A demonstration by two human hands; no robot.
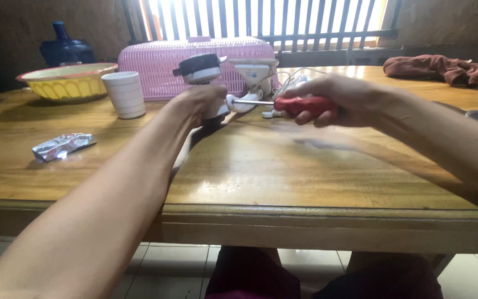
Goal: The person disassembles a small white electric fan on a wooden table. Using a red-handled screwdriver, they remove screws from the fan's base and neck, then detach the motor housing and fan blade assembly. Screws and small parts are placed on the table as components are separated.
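- Nearest the camera, both bare forearms reach out over the front edge of the glossy wooden table (283, 177), meeting near its middle.
- The left hand (199, 102) is closed around the lower body of a small white-and-grey plastic appliance (206, 77), knuckles up — it seems to brace the thing upright above the tabletop so the tool can get at it.
- The right hand (333, 99) is clenched around the red handle of a screwdriver (297, 105), wrist level, elbow out to the side; the metal shaft lies nearly flat and points left, its tip at the white part of the appliance just beside the left hand. The level hold looks meant to drive in from the side.
- To the left, well apart from the hands, a crumpled silver foil packet (62, 146) lies flat on the wood.
- Farther back stand a white ribbed cup (124, 94) and, beside it, a yellow bowl with a red rim (67, 82).
- Behind the appliance sits a pink plastic mesh food cover (161, 61), with a white funnel-shaped part (255, 72) and thin white cable just in front of it.
- At the far right edge a dark red cloth (438, 68) lies bunched; a blue water jug (65, 47) stands behind the table — under a barred window.
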